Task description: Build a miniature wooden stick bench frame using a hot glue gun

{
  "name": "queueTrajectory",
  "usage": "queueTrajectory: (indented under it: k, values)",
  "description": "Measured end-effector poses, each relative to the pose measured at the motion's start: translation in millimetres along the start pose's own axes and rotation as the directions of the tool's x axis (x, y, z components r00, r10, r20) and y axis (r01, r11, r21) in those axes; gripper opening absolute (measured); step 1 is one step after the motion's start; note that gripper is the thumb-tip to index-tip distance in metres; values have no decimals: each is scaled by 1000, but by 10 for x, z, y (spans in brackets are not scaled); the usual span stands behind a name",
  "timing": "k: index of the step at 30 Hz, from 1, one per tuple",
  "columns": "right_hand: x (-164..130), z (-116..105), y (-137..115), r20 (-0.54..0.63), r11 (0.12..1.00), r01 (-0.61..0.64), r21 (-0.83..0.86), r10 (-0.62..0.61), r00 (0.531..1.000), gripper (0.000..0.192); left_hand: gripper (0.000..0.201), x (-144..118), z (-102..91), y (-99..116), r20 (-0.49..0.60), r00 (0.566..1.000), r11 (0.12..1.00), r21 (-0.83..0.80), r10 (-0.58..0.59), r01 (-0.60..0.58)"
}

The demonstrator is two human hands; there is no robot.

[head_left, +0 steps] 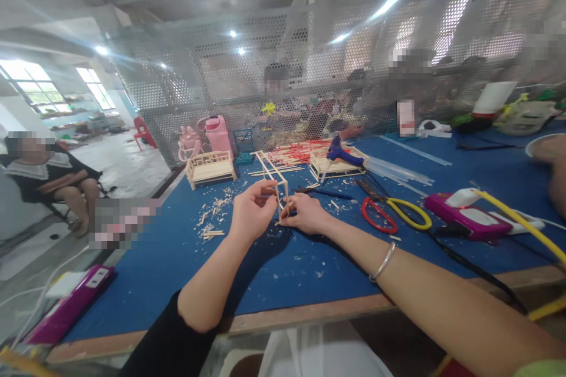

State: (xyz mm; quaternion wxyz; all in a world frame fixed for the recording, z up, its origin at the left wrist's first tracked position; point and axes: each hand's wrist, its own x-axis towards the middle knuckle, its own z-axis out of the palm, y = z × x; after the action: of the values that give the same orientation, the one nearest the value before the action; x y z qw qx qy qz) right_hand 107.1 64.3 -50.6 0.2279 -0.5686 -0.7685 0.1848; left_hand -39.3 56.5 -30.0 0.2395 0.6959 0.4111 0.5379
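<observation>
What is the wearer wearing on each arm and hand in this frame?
Both hands are bare, without gloves. The left hand has a bare forearm, with a black sleeve starting near the elbow. The right hand has a thin silver bangle at the wrist, and a bit of green fabric shows at the frame corner.

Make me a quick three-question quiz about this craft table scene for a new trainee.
1. True or false: both hands hold the stick frame above the blue table.
2. Which tool lies nearest the right hand? A) scissors B) blue glue gun C) pink bottle
3. Fill in: the right wrist wears a ______.

Key:
1. True; the left hand and right hand each pinch the frame.
2. A, the red and yellow handled scissors.
3. Bracelet, a thin silver one.
</observation>
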Motion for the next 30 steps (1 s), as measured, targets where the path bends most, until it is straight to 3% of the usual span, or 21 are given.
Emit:
queueTrajectory:
  k: [22,30]
  values:
    - [-7,-2,54,8,995,90,42,-90,996,1,34,-8,4,27,20,1000,1000,0,-11,11]
    - [-27,-35,104,22,991,103,86,-105,994,12,36,-11,1,10,32,999,1000,-20,-18,19]
